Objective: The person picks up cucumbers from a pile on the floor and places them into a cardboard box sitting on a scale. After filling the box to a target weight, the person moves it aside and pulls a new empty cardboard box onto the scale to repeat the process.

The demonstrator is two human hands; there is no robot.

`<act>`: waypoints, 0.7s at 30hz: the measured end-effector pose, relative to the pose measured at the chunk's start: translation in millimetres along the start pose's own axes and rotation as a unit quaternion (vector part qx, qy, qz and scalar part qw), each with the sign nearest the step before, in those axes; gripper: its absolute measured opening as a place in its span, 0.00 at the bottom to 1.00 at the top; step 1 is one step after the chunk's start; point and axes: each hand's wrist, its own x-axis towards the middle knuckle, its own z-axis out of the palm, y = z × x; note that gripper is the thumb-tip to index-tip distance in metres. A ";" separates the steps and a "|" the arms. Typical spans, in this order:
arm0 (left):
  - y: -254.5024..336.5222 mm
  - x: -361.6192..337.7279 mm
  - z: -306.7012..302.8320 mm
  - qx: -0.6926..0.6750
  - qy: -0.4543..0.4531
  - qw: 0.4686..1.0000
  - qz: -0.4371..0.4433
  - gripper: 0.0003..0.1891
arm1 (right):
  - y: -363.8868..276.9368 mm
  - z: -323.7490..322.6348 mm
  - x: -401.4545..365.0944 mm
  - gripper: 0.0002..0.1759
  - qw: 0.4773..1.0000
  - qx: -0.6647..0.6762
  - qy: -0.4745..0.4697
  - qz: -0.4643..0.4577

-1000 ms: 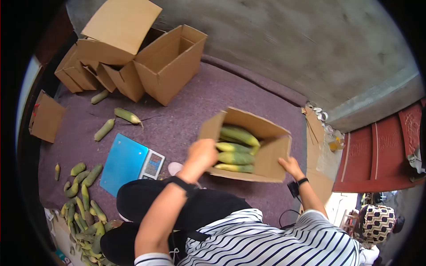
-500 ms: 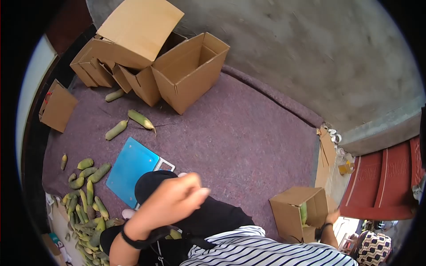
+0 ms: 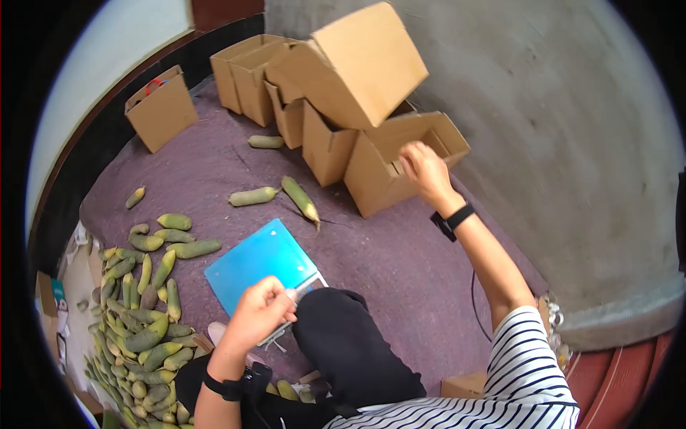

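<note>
My right hand [image 3: 426, 171] is stretched out at an open-topped cardboard box [image 3: 379, 179], its fingers bent over the near rim. Part of that grip is hidden by the hand itself. My left hand [image 3: 264, 311] is loosely closed, and no object shows in it. It hovers by the near edge of a blue-topped weighing scale [image 3: 261, 257], beside my knee. Two long green radishes, one lying sideways [image 3: 254, 196] and one slanted [image 3: 300, 199], rest on the floor cloth beyond the scale.
Other cardboard boxes [image 3: 325, 146] stand in a row, with one box [image 3: 375, 61] tilted on top. A large heap of green radishes [image 3: 146, 336] lies left of my legs. A small box [image 3: 163, 111] stands at the dark wall base; a grey wall [image 3: 543, 143] rises at right.
My right hand has gone from the box at lower right up to the box by the wall. My left hand has shifted a little left and down. The view has turned left.
</note>
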 end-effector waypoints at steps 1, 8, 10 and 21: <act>5.2 -2.9 -0.9 -0.004 0.000 1.000 -0.001 0.11 | -15.3 2.8 38.8 0.07 0.999 -0.010 0.021 -0.035; 9.5 -12.2 -5.4 0.023 -0.020 0.999 -0.023 0.09 | -92.7 30.6 259.0 0.23 0.979 -0.078 0.134 -0.131; 9.2 -11.2 -3.5 -0.001 -0.040 0.999 -0.021 0.10 | -93.4 55.3 294.3 0.31 0.972 -0.186 0.112 -0.090; 17.2 -29.2 -9.5 0.005 -0.036 0.999 0.000 0.13 | -73.9 26.5 267.5 0.10 0.942 -0.316 0.017 -0.114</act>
